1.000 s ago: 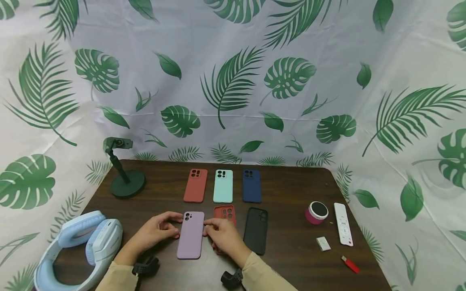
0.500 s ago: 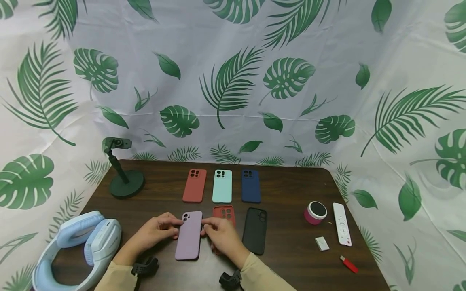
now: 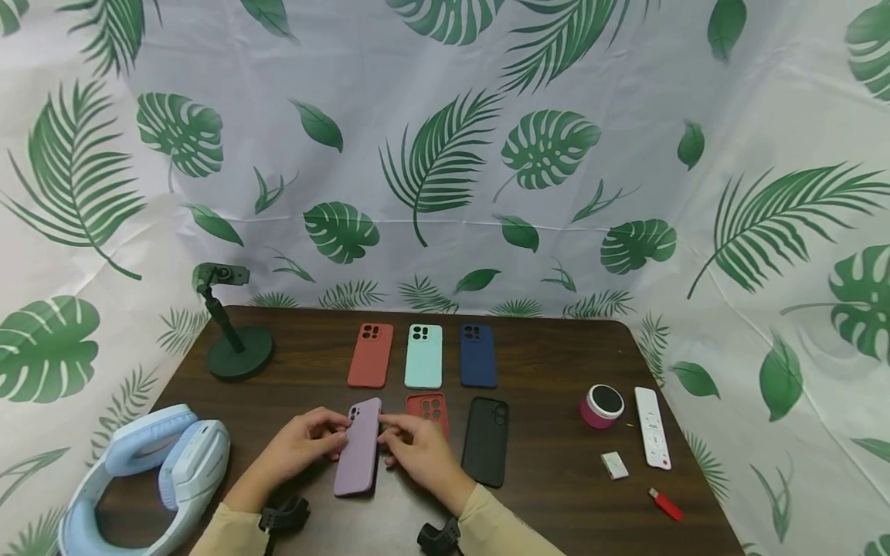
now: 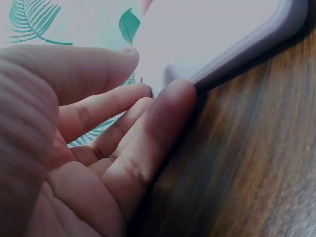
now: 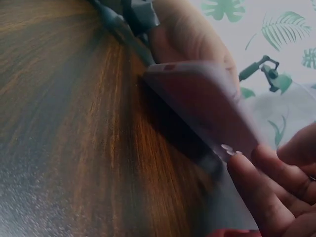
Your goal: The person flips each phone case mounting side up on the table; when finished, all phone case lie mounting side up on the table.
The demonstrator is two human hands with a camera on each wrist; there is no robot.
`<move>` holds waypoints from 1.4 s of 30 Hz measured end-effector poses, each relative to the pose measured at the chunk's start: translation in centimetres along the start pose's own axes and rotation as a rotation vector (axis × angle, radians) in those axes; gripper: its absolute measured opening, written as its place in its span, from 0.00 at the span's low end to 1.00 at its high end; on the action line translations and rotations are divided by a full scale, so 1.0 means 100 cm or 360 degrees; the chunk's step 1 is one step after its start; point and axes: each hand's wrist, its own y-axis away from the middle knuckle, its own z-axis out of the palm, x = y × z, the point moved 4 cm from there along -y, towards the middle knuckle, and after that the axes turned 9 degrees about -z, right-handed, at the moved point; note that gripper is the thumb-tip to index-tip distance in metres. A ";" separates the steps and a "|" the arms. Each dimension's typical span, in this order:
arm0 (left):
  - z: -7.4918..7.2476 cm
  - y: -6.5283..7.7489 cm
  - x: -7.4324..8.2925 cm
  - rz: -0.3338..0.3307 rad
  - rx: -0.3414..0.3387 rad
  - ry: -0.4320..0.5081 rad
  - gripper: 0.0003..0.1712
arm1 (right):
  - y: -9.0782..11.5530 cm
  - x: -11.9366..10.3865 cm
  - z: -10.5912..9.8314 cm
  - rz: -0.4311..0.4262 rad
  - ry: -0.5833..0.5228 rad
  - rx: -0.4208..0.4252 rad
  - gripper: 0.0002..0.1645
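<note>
A lilac phone case (image 3: 358, 449) with dark camera holes stands tilted between both hands, its right side raised off the table. My left hand (image 3: 297, 448) holds it by the left edge near the top; in the left wrist view a fingertip (image 4: 170, 106) meets the edge of the case (image 4: 217, 44). On the opposite edge, my right hand (image 3: 422, 455) grips with index finger and thumb. The right wrist view shows right fingertips (image 5: 247, 173) at the case's side (image 5: 207, 98), near the small side buttons. A red case (image 3: 427, 407), inside facing up, is partly behind the right hand.
A black case (image 3: 485, 444) lies right of the hands. Behind are a coral case (image 3: 370, 357), a mint case (image 3: 423, 359) and a blue case (image 3: 477, 359). Headphones (image 3: 149, 479) and a green stand (image 3: 239, 351) sit left; a round speaker (image 3: 602, 406) and a remote (image 3: 652, 428) sit right.
The lilac case was lying nearly flat and has tilted, its right side coming up. Both hands have closed in on its edges, and the right hand has shifted slightly left.
</note>
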 end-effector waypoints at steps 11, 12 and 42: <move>0.003 0.002 0.008 0.0007 0.0011 0.0078 0.18 | 0.003 -0.006 0.011 -0.0252 0.0178 -0.0293 0.37; 0.004 0.002 0.009 -0.0002 0.0013 0.0098 0.19 | 0.003 -0.007 0.011 -0.0278 0.0210 -0.0313 0.38; 0.019 -0.001 0.015 0.0002 -0.0033 0.0402 0.34 | 0.010 -0.015 0.022 -0.0629 0.0840 -0.0574 0.24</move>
